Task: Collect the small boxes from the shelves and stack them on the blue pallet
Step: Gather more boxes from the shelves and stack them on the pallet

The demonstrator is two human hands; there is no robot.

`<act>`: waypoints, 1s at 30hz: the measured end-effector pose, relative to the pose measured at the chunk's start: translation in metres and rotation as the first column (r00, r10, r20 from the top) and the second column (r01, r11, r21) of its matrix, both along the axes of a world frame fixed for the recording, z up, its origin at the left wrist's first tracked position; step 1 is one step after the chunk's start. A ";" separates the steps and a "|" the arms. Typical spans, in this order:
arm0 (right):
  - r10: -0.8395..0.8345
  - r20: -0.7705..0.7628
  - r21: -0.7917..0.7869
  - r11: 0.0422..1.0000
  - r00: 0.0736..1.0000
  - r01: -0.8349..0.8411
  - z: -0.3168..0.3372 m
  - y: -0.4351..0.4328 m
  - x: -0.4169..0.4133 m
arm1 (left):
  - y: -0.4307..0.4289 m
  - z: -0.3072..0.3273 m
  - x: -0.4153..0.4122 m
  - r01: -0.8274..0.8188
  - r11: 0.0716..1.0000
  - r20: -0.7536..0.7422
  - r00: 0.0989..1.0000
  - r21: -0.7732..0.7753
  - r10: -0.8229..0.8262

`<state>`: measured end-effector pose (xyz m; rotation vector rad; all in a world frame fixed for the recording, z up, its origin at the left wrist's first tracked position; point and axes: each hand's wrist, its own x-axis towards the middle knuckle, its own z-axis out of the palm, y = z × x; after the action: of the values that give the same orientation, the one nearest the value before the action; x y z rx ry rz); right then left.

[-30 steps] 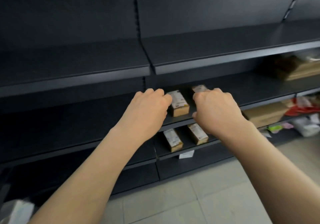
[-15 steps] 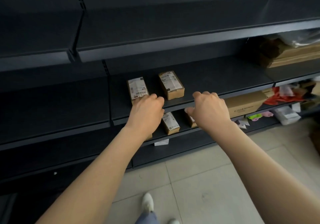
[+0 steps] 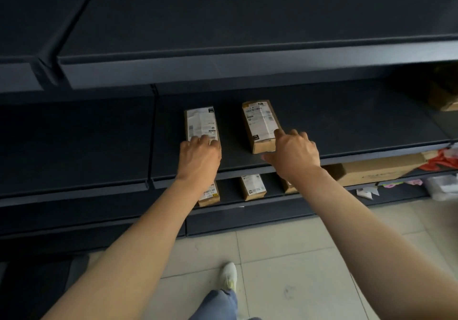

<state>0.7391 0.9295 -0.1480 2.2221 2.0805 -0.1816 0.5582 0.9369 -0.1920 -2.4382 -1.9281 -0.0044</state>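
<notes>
Two small brown boxes with white labels lie on the dark middle shelf (image 3: 347, 121). My left hand (image 3: 199, 157) rests its fingertips on the near end of the left box (image 3: 201, 123). My right hand (image 3: 293, 153) touches the near right corner of the right box (image 3: 260, 123), forefinger on top and thumb spread below; neither box is lifted. On the shelf below stand three more small boxes: one (image 3: 210, 195) partly behind my left forearm, one (image 3: 252, 187) in the middle, one (image 3: 287, 185) mostly hidden by my right wrist. The blue pallet is not in view.
A long cardboard carton (image 3: 376, 171) lies on the lower shelf at right, beside red and white plastic wrappings (image 3: 443, 161). Another carton (image 3: 446, 96) sits at the far right of the middle shelf. The upper shelf edge (image 3: 247, 69) overhangs. My white shoe (image 3: 229, 276) stands on the tiled floor.
The view has closed in and tilted down on the shelf. Both hands have reached forward from the shelf edge onto the near ends of the two boxes.
</notes>
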 end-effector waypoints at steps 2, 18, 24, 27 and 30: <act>-0.022 -0.022 -0.039 0.999 1.000 0.021 -0.010 0.018 -0.001 | 0.013 -0.010 -0.002 -0.048 0.999 0.025 0.999 0.007 0.047; -0.257 -0.158 -0.152 0.960 0.953 0.234 -0.074 0.076 -0.005 | 0.052 -0.041 0.013 -0.458 0.852 0.246 0.822 -0.254 0.514; -0.174 -0.217 -0.113 0.982 0.961 0.153 -0.069 0.049 -0.002 | 0.023 -0.026 0.025 -0.551 0.795 0.319 0.728 -0.254 0.607; -0.103 -0.253 -0.090 0.993 0.962 0.083 -0.056 0.025 -0.002 | -0.008 -0.012 0.031 -0.592 0.775 0.333 0.700 -0.224 0.631; -0.034 -0.266 -0.066 0.998 0.963 0.017 -0.038 0.000 -0.002 | -0.039 0.006 0.035 -0.633 0.746 0.335 0.670 -0.208 0.662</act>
<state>0.7369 0.9290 -0.1859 2.2984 2.1370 -0.5716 0.5928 0.8975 -0.1857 -1.7115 -2.9219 -0.4404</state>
